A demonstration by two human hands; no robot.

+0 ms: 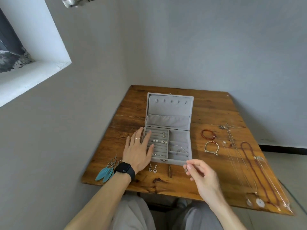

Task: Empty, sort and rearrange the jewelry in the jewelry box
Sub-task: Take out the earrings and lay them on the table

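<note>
While your left hand [138, 151] lies flat and released across the ring rows at 9 o'clock of the open jewelry box [167, 130], your right hand [201, 173] pinches something small at the box's 5 o'clock corner; what it is cannot be made out. The box sits mid-counter [216, 113], studs and rings lodged in its slots. Feather earrings [106, 171] lie at 7 o'clock, two bracelets [209, 141] and long necklaces [259, 171] at 3 o'clock. The likely slip: a loosened pinch drops the piece off the near edge, or your resting palm knocks studs loose. The necklaces overhanging the corner could slide off.
</note>
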